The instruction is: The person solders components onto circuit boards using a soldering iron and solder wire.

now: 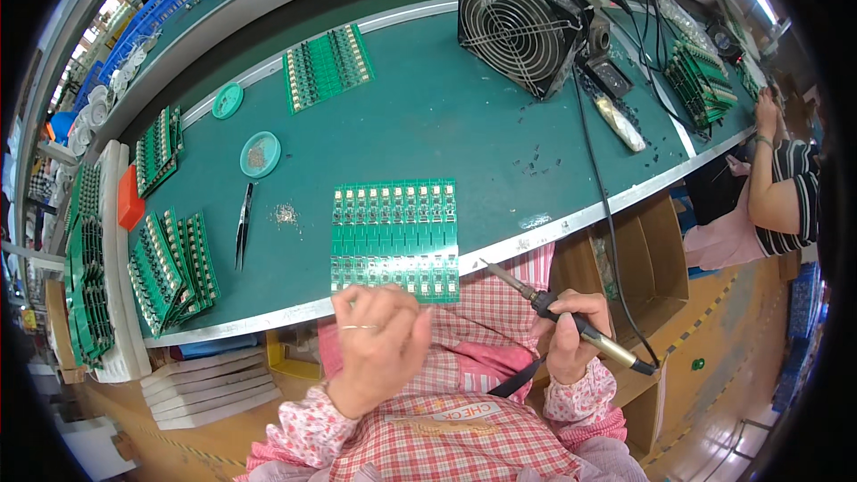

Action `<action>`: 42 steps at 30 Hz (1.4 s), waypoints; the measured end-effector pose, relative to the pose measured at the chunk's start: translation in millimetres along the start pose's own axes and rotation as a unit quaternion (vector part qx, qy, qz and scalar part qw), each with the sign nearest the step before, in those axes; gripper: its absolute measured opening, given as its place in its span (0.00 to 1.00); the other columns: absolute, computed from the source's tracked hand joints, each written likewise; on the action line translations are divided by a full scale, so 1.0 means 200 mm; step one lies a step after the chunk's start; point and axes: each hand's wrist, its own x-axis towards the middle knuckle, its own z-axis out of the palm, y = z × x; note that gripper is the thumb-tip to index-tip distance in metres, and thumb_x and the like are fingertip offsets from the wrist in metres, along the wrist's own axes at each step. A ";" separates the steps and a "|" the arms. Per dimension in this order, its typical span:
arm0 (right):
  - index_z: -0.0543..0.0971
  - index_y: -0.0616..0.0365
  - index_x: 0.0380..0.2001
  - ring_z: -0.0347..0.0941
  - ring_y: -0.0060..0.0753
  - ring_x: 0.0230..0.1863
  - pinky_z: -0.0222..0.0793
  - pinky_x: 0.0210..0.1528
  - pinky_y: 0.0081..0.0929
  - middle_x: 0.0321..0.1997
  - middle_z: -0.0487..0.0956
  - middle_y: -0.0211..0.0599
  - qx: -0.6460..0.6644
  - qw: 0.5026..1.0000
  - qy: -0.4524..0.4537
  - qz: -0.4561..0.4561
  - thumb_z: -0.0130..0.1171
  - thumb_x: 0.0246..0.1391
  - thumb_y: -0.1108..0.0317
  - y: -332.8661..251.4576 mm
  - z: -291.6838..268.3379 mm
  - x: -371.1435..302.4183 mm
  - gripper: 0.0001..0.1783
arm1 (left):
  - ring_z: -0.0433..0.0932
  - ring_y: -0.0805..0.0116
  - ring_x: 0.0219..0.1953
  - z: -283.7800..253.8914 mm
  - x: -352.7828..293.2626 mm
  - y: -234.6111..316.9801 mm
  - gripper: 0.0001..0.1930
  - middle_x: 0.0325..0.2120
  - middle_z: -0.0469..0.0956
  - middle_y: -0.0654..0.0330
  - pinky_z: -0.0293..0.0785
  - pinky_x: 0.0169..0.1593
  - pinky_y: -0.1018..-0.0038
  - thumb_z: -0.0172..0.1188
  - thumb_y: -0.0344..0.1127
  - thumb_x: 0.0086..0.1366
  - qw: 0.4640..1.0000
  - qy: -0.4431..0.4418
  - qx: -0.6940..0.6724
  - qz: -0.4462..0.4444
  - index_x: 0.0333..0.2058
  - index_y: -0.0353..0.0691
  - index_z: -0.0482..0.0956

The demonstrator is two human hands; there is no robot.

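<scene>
Our right hand (578, 332) pinches the iron (543, 304) behind its tip (486, 263), maybe to keep skin safe. Our left hand (377, 348) curls at six o'clock of the board (394, 234); we can't tell if it pinches.

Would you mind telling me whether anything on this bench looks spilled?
A small heap of tiny parts lies loose on the bench beside the tweezers, outside the green dish holding similar-looking bits, so it may be spilled. Black scraps near the fan also look untidy.
</scene>
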 end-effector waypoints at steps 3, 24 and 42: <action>0.75 0.64 0.35 0.77 0.27 0.18 0.72 0.24 0.23 0.19 0.78 0.36 0.003 0.999 -0.040 -0.018 0.56 0.60 0.67 0.01 -0.04 0.03 0.09 | 0.72 0.59 0.41 0.07 -0.05 0.06 0.05 0.31 0.74 0.60 0.58 0.52 0.58 0.61 0.31 0.56 0.999 0.012 0.026 -0.018 0.24 0.39 0.75; 0.77 0.63 0.30 0.73 0.28 0.16 0.68 0.22 0.25 0.14 0.76 0.31 0.000 0.991 -0.125 -0.057 0.56 0.53 0.73 0.03 -0.03 0.09 0.04 | 0.68 0.53 0.47 0.22 -0.01 0.11 0.08 0.36 0.70 0.57 0.56 0.57 0.52 0.64 0.29 0.45 0.994 0.027 0.101 -0.044 0.24 0.38 0.74; 0.76 0.63 0.28 0.71 0.30 0.13 0.66 0.18 0.26 0.15 0.76 0.33 -0.080 0.945 -0.222 -0.226 0.58 0.50 0.68 0.04 -0.02 0.18 0.08 | 0.69 0.56 0.44 0.20 -0.01 0.09 0.07 0.36 0.73 0.57 0.56 0.57 0.55 0.64 0.29 0.47 0.994 0.006 0.102 -0.039 0.24 0.39 0.73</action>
